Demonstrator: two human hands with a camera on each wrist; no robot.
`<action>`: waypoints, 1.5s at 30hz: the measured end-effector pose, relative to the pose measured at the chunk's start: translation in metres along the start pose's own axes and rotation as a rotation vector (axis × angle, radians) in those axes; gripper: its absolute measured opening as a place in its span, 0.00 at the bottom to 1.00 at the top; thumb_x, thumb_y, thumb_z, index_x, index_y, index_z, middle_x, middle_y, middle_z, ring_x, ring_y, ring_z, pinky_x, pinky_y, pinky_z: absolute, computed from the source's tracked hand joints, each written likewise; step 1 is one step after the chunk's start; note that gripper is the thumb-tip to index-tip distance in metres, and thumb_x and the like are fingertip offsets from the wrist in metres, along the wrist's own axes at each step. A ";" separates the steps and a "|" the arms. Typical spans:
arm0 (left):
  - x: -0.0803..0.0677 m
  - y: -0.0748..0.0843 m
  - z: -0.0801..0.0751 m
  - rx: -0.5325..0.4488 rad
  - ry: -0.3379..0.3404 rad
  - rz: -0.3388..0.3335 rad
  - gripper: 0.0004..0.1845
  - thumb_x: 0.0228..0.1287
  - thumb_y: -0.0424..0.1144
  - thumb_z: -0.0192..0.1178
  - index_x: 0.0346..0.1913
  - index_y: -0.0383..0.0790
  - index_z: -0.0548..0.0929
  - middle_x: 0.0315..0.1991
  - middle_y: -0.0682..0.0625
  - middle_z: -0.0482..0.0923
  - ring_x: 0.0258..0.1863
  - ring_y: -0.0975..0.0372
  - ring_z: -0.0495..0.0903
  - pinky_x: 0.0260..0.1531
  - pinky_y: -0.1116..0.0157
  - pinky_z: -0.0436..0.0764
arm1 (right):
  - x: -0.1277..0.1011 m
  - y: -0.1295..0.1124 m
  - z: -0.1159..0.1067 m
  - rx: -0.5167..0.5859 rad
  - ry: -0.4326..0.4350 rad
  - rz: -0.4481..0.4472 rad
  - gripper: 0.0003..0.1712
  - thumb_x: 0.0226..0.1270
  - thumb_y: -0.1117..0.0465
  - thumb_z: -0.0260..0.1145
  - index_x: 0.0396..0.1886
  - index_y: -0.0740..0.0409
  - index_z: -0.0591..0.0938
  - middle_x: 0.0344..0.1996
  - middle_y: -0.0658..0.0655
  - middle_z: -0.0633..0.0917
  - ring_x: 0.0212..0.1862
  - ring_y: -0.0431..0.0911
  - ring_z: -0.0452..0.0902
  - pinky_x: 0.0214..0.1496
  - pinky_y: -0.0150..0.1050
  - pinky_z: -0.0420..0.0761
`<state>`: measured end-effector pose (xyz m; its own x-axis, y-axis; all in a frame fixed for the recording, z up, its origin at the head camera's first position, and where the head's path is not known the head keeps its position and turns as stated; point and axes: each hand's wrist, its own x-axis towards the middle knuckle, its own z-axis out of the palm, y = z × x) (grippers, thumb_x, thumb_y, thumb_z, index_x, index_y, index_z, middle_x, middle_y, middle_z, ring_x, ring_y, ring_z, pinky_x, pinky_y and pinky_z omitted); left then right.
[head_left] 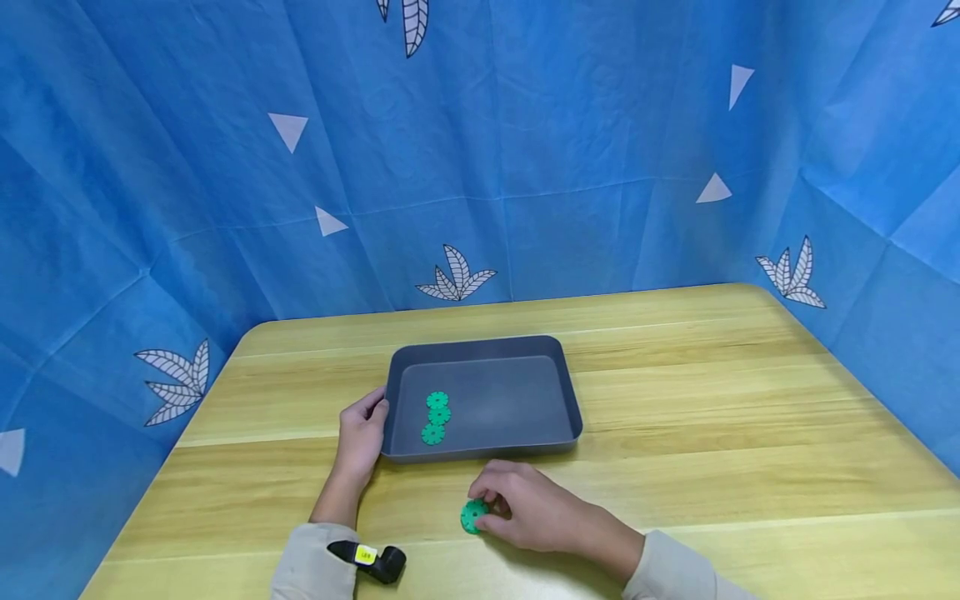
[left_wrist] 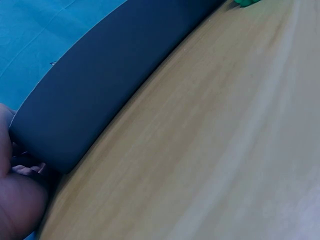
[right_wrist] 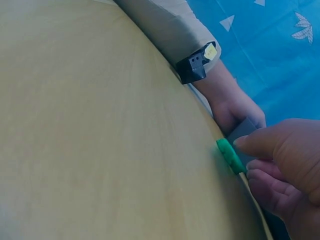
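Between narrowly parted right fingers [head_left: 487, 481], 1 pinched green disc [head_left: 469, 518], left fingers [head_left: 371, 402] clasped on the tray [head_left: 506, 396]

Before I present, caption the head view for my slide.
Left hand grips gray tray holding three green discs; right hand pinches another disc.

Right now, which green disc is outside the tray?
The green disc the right hand pinches; the other three discs lie inside the tray.

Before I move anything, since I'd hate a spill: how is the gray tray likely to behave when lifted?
The tray is probably stiff, as its walls look straight. Wide and low, it seems unlikely to tip when pushed. If lifted at a slant, the green discs lying inside might slide.
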<state>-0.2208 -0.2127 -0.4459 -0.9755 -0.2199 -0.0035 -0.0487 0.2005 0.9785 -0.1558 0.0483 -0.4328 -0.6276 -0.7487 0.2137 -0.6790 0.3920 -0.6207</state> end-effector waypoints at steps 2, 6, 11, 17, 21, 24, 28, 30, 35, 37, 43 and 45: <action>0.000 0.000 0.000 0.001 0.003 0.000 0.19 0.70 0.34 0.43 0.60 0.30 0.70 0.60 0.39 0.70 0.61 0.55 0.67 0.61 0.58 0.68 | 0.000 0.000 0.000 0.004 0.002 -0.002 0.09 0.57 0.59 0.68 0.38 0.54 0.81 0.32 0.45 0.78 0.31 0.31 0.71 0.33 0.19 0.73; 0.001 0.000 0.000 -0.001 0.003 0.000 0.19 0.70 0.34 0.43 0.60 0.30 0.70 0.60 0.39 0.70 0.61 0.54 0.68 0.60 0.58 0.68 | 0.002 -0.001 -0.003 0.054 0.008 0.009 0.10 0.58 0.59 0.67 0.39 0.55 0.81 0.32 0.46 0.79 0.32 0.32 0.72 0.34 0.21 0.75; 0.002 0.000 -0.001 -0.002 0.001 0.005 0.19 0.70 0.34 0.43 0.60 0.30 0.70 0.60 0.39 0.70 0.61 0.54 0.68 0.60 0.57 0.69 | 0.007 -0.005 -0.011 0.173 0.035 0.044 0.13 0.59 0.59 0.66 0.42 0.59 0.81 0.37 0.51 0.82 0.38 0.37 0.77 0.36 0.24 0.78; 0.003 -0.001 -0.001 0.004 0.002 0.004 0.19 0.70 0.34 0.43 0.60 0.30 0.71 0.59 0.39 0.71 0.60 0.54 0.69 0.59 0.58 0.69 | 0.015 -0.005 -0.025 0.198 0.092 0.069 0.14 0.59 0.59 0.66 0.43 0.60 0.80 0.39 0.55 0.82 0.40 0.44 0.79 0.38 0.28 0.79; 0.002 -0.002 -0.001 0.001 0.002 0.004 0.19 0.70 0.34 0.43 0.60 0.30 0.70 0.59 0.39 0.70 0.60 0.54 0.68 0.60 0.58 0.68 | 0.024 -0.001 -0.034 0.212 0.125 0.105 0.13 0.59 0.59 0.66 0.43 0.57 0.81 0.39 0.54 0.82 0.39 0.41 0.78 0.39 0.30 0.80; 0.001 -0.002 -0.001 0.003 0.004 0.004 0.19 0.70 0.34 0.43 0.60 0.30 0.71 0.59 0.39 0.70 0.60 0.54 0.68 0.60 0.58 0.68 | 0.031 0.004 -0.040 0.255 0.153 0.135 0.13 0.59 0.58 0.66 0.43 0.54 0.81 0.39 0.55 0.83 0.39 0.39 0.77 0.40 0.32 0.80; 0.001 -0.003 0.000 0.004 0.007 0.004 0.19 0.70 0.34 0.43 0.59 0.31 0.72 0.59 0.39 0.71 0.60 0.55 0.68 0.59 0.58 0.68 | 0.042 0.010 -0.047 0.353 0.188 0.178 0.13 0.59 0.58 0.66 0.43 0.55 0.81 0.40 0.58 0.83 0.40 0.42 0.77 0.41 0.35 0.80; 0.001 -0.003 -0.001 0.000 0.007 0.004 0.19 0.70 0.34 0.43 0.60 0.31 0.71 0.59 0.39 0.71 0.60 0.55 0.68 0.59 0.58 0.68 | 0.049 0.014 -0.049 0.386 0.202 0.197 0.13 0.59 0.58 0.66 0.43 0.56 0.81 0.40 0.59 0.83 0.40 0.44 0.77 0.40 0.35 0.80; 0.000 -0.003 -0.001 -0.011 0.002 0.000 0.19 0.71 0.35 0.43 0.60 0.30 0.71 0.60 0.39 0.70 0.62 0.54 0.66 0.61 0.57 0.67 | 0.063 0.023 -0.047 0.416 0.212 0.254 0.14 0.59 0.59 0.66 0.44 0.58 0.81 0.39 0.56 0.83 0.40 0.45 0.77 0.38 0.33 0.80; 0.000 -0.003 -0.001 -0.014 -0.003 -0.001 0.20 0.71 0.35 0.43 0.60 0.30 0.70 0.60 0.39 0.69 0.62 0.53 0.66 0.62 0.56 0.67 | 0.068 0.027 -0.045 0.427 0.215 0.288 0.14 0.59 0.59 0.66 0.45 0.59 0.81 0.39 0.54 0.82 0.39 0.44 0.77 0.39 0.33 0.80; 0.000 -0.003 0.000 -0.020 -0.004 0.003 0.20 0.70 0.35 0.43 0.61 0.30 0.70 0.60 0.39 0.69 0.63 0.54 0.66 0.62 0.56 0.67 | 0.087 0.036 -0.041 0.459 0.249 0.337 0.16 0.58 0.62 0.66 0.46 0.61 0.81 0.38 0.53 0.83 0.39 0.44 0.77 0.42 0.35 0.80; 0.000 -0.002 0.000 -0.019 -0.002 0.005 0.20 0.70 0.35 0.43 0.61 0.30 0.70 0.60 0.39 0.69 0.63 0.54 0.66 0.62 0.57 0.67 | 0.094 0.037 -0.040 0.447 0.256 0.334 0.16 0.58 0.62 0.66 0.46 0.62 0.81 0.38 0.53 0.83 0.39 0.43 0.77 0.42 0.35 0.80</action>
<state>-0.2206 -0.2135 -0.4482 -0.9761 -0.2174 0.0012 -0.0397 0.1839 0.9821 -0.2552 0.0143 -0.4053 -0.8882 -0.4500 0.0927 -0.2387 0.2794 -0.9300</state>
